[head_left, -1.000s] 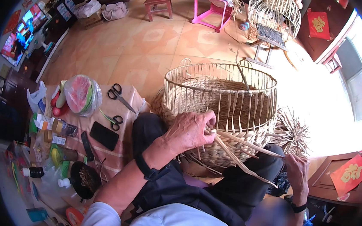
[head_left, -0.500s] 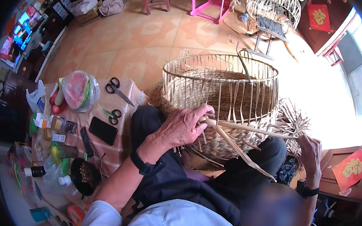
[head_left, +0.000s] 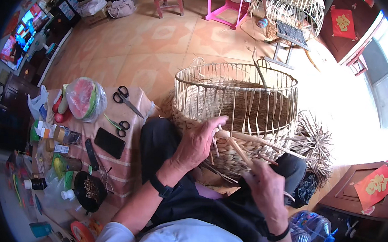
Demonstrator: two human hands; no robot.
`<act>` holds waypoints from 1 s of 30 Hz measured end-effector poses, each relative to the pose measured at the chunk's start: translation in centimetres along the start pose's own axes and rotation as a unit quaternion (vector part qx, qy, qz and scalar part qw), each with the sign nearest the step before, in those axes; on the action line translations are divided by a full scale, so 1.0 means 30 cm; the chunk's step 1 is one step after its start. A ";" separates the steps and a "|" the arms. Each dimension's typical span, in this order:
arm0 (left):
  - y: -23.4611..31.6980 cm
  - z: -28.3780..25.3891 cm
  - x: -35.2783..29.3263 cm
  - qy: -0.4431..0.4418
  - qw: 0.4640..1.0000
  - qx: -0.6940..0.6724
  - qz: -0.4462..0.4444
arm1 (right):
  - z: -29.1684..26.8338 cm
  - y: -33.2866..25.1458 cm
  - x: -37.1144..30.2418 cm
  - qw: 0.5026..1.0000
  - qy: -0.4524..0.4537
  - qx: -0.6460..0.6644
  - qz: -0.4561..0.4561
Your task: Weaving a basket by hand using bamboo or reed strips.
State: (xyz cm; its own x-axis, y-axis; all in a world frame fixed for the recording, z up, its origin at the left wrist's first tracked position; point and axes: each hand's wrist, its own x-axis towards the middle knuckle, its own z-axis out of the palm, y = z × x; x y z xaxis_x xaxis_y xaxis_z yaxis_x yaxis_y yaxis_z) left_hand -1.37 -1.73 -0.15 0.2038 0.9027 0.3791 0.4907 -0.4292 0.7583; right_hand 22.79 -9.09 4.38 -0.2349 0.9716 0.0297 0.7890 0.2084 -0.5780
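right hand [head_left: 266, 185] pinches pale strip [head_left: 239, 151] | left hand [head_left: 195, 144] bends at basket wall, cannot tell its grip | pink cloth [head_left: 122, 170] edges left knee [head_left: 158, 134] | basket [head_left: 238, 118] stands before knees: tan weave, spaced stakes, thin rim | tiled floor [head_left: 154, 48] spreads beyond to red chair [head_left: 169, 0]

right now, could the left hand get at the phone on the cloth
Probably yes: the phone lies uncovered on the cloth, though the left hand would first have to leave the strips.
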 end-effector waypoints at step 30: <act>0.032 0.019 0.050 -0.001 1.000 0.016 -0.018 | 0.048 0.169 0.050 0.998 0.016 -0.054 -0.034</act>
State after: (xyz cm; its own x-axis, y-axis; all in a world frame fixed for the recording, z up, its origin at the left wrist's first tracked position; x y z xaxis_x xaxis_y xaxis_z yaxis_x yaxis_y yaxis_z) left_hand -0.10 -0.78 0.84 0.1874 0.9173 0.3513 0.5239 -0.3958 0.7542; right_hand 25.61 -6.73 0.32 -0.2734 0.9574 0.0932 0.8286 0.2836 -0.4826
